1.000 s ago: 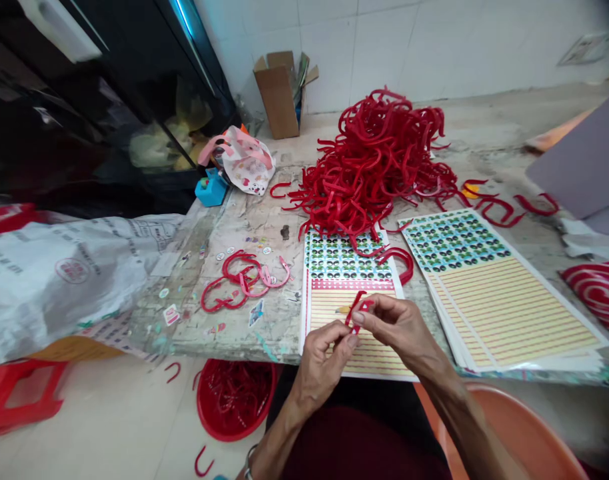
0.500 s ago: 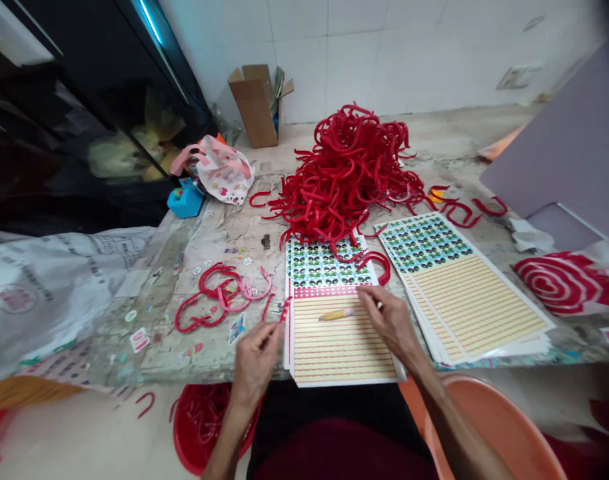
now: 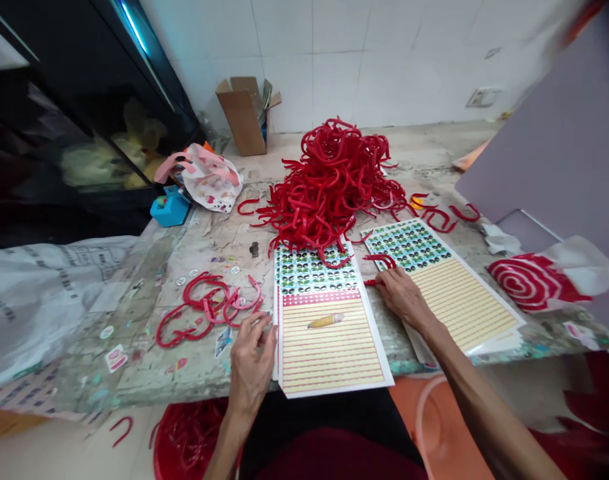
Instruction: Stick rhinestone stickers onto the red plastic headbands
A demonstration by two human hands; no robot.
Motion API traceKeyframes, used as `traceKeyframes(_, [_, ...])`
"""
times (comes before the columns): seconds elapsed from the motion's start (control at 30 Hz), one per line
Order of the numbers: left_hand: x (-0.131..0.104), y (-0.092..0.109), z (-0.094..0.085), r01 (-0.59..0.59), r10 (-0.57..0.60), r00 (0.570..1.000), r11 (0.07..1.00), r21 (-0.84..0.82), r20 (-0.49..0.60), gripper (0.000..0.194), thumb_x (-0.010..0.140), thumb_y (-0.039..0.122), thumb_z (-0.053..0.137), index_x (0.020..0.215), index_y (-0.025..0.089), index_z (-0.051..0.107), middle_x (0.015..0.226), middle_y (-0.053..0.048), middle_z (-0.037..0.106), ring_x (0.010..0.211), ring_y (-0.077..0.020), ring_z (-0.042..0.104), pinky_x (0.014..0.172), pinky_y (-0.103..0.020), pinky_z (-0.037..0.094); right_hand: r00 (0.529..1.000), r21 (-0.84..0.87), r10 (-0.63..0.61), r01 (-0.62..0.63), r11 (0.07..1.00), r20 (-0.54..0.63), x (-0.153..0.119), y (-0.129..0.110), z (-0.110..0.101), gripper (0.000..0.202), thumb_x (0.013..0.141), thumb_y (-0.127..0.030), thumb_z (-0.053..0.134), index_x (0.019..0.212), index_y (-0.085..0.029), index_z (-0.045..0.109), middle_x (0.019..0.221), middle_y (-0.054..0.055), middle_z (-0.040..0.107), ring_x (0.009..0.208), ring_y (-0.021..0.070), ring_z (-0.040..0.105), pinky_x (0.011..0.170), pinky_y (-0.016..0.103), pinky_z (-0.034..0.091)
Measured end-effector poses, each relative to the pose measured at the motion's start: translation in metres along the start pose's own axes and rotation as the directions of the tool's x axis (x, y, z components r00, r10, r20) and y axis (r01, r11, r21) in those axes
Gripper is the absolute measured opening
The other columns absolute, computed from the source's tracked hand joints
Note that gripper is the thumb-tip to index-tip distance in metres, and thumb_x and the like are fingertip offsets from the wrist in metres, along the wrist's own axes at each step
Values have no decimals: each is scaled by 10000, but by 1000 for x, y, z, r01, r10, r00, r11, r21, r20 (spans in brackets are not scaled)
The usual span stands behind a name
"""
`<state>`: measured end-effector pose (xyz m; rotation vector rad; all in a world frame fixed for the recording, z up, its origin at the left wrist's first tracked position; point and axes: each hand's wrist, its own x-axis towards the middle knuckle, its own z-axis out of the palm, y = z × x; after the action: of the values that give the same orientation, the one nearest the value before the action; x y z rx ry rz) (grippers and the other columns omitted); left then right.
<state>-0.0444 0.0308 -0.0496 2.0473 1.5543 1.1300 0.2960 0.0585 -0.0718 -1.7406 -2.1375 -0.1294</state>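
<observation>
My left hand (image 3: 252,357) is at the left edge of a sheet of stickers (image 3: 334,363), its fingers apart and no band visible in them. The sheet has green-and-blue pictures at the top, a pink dotted strip, and cream rows below. A short yellow pencil-shaped thing (image 3: 326,321) lies on it. To the right of this sheet, the closed fingers of my right hand (image 3: 403,295) grip a red U-shaped band (image 3: 370,283); its far part is hard to make out. Left of my left hand lie several looped red and pink bands (image 3: 202,303).
A tall heap of red bands (image 3: 329,180) covers the sheet's top edge. A second stack of sheets (image 3: 464,300) lies to the right. A cardboard box (image 3: 242,120), a blue container (image 3: 169,208) and a patterned bag (image 3: 212,180) stand behind. Below are a red basin (image 3: 184,440) and an orange basin (image 3: 459,433).
My right hand has moved off the sheet to the right, with the red band at its fingers. My left hand has opened; the strip at its fingertips has left them. The view has shifted slightly.
</observation>
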Motion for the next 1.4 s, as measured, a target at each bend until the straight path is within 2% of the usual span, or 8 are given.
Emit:
traceKeyframes(0.2, [3,17,8,40,-31,997,989,-139,71,179,837,206,499,925,148,644,956,-84,628,912,-188,594,778,-294,481,984,29,76,-73,997,-159,1,-7,-21,173,887,-234,459,992,-187,588,864,58,646,799,210,489,733,357,364])
traceKeyframes(0.5, [19,65,22,159,-86,975,915,-371,205,174,838,192,497,898,152,655,910,-74,653,827,-167,607,684,-250,476,972,335,9,73,939,-236,22,-46,-70,167,880,-225,471,961,-182,611,838,63,635,778,194,517,777,366,375])
traceKeyframes(0.6, [26,73,21,180,-96,970,900,-398,221,179,839,189,497,931,159,648,932,-72,654,806,-162,602,682,-251,471,991,593,92,-19,805,-93,24,-68,-72,188,886,-287,456,939,-200,614,836,55,612,761,183,523,685,320,402])
traceKeyframes(0.73, [27,77,22,116,-16,971,904,-412,238,210,839,168,498,1002,168,630,994,-85,630,825,-164,591,683,-256,473,953,862,200,-294,414,229,28,-99,-63,272,853,-418,483,939,-190,604,648,-6,487,524,109,416,462,243,329])
traceKeyframes(0.83, [20,76,22,17,105,955,915,-404,278,252,852,135,466,1052,179,614,1014,-92,604,917,-176,571,776,-284,474,911,900,213,-393,187,354,31,-113,-53,321,807,-460,538,943,-176,602,625,-32,415,455,66,315,398,216,244])
traceKeyframes(1.13, [8,55,20,-177,235,910,965,-195,342,290,890,129,381,1107,138,573,1012,-131,591,982,-215,545,845,-366,466,870,876,128,-482,16,477,45,-114,-30,309,768,-441,605,885,-157,631,614,-49,405,438,31,292,369,176,200])
traceKeyframes(1.27, [10,46,15,-144,219,924,959,-245,314,245,883,154,419,1027,159,618,928,-106,644,878,-192,603,793,-327,488,881,878,79,-471,84,466,52,-116,-22,354,801,-479,542,924,-158,625,652,-14,506,478,68,414,389,185,312])
traceKeyframes(1.4, [10,33,5,122,-78,984,952,-282,163,149,832,224,529,888,172,657,755,-50,677,656,-153,636,637,-256,497,980,794,117,-201,574,164,41,-119,-18,297,873,-377,466,1082,-198,576,975,78,617,879,199,570,740,347,473])
